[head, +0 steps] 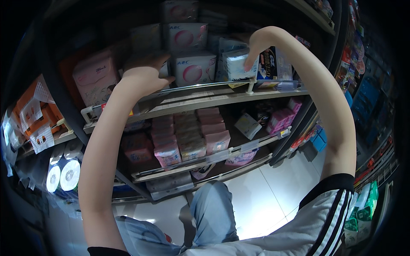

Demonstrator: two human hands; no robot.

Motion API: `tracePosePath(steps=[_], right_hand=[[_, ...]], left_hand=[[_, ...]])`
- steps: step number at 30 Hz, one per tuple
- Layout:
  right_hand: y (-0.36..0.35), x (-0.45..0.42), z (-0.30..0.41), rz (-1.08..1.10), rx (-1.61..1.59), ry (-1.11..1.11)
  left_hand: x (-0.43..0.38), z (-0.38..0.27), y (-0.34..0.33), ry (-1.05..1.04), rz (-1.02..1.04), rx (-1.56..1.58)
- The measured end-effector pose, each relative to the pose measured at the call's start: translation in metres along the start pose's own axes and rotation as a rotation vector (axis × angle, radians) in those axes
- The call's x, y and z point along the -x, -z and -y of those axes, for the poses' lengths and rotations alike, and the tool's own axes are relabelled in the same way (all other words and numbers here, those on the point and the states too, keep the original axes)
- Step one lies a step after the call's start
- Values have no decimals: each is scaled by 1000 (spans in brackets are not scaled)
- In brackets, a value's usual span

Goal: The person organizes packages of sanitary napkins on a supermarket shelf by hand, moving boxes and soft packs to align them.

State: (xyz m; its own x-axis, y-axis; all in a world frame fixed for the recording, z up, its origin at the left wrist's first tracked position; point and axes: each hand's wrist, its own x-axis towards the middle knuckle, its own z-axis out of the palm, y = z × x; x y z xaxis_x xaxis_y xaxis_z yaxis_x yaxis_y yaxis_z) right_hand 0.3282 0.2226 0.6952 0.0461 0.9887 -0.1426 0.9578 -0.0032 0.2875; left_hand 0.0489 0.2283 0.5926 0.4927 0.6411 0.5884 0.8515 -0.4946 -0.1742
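On the upper shelf, my right hand (258,49) reaches down over a white-and-blue soft pack (237,65), its thumb across the pack's front. The other right fingers are hidden from me. My left hand (145,78) is at the same shelf, with thumb and forefinger apart. The edge of a white pack (165,69) shows between them; the remaining fingers are in shadow. Between my hands stand stacked white sanitary pad packs (196,69) marked ABC with pink circles. A large pink pack (96,80) leans left of my left hand.
A clear guard rail (205,85) runs along the shelf's front edge. Below are rows of small pink packs (217,140), a tilted white pack (248,125) and magenta packs (282,119). Toilet rolls (69,174) stand left. My knee (213,198) is close to the lowest shelf.
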Motion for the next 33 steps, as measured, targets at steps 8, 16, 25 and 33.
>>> tracePosePath(steps=[8,16,25,33], right_hand=[[-3,15,10,-30,3,0],[3,23,17,5,14,-107],[16,2,27,272,46,-134],[4,17,25,-23,83,-107]], left_hand=[[-4,1,3,26,68,-4],[-2,6,-7,-42,-33,-37],[-2,0,-4,29,8,-67],[-4,0,-3,37,63,-97]])
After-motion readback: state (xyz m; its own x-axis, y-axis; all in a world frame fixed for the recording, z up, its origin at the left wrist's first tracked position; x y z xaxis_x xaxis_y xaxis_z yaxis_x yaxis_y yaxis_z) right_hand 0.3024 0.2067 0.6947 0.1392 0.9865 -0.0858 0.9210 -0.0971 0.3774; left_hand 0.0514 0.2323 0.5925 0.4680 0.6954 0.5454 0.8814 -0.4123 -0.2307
